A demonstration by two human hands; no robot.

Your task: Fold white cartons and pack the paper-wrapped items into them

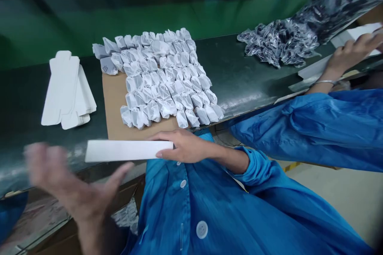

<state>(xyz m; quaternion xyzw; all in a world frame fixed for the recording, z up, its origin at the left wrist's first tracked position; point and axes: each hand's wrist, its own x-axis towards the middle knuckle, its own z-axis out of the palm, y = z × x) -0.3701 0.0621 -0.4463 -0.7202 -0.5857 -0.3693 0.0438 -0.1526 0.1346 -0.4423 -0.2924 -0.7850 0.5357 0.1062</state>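
Note:
A long narrow white box lies level in front of my body, gripped at its right end by my right hand. My left hand is raised below and left of the box, fingers and thumb spread, blurred by motion and apart from the box. Beyond the box, rows of small items wrapped in white paper lie on a brown cardboard sheet. To the left is a pile of flat white carton blanks.
A dark green bench runs across the view. On the right are dark items in clear plastic bags and a co-worker's hand over white cartons. The co-worker's blue sleeve reaches in at the right. Open cardboard boxes stand below the bench edge.

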